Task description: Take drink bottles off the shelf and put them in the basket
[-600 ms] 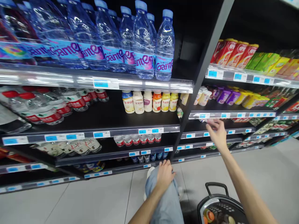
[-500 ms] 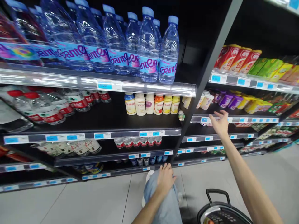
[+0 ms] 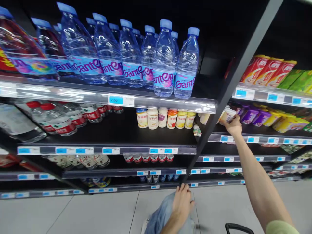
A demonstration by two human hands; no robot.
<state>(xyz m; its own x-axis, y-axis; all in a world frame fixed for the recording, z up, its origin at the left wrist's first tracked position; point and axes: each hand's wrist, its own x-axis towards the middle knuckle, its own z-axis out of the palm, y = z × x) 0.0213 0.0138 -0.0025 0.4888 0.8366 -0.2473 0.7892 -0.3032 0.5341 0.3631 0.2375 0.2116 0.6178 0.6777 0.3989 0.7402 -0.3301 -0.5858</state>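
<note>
On the middle shelf of the right-hand bay, my right hand [image 3: 233,126] is closed around a small white tub [image 3: 228,115] at the row's left end. The tub is slightly tilted, and part of it is hidden by my fingers. Purple packs [image 3: 250,115] stand just right of that hand, with yellow packs [image 3: 284,123] beyond them. My left hand [image 3: 182,200] lies over my bent knee in blue jeans [image 3: 159,213], its fingers stretched out and holding nothing.
A grey upright post [image 3: 243,58] separates the bays. Blue-capped water bottles [image 3: 186,65] line the upper left shelf, above small drink bottles [image 3: 152,118]. Red packs [image 3: 266,71] stand over my right hand. A black handle [image 3: 239,227] shows at the bottom edge.
My right hand has moved from in front of the shelf edge to the white tub and closed on it. The left hand stays on the knee. The view has shifted.
</note>
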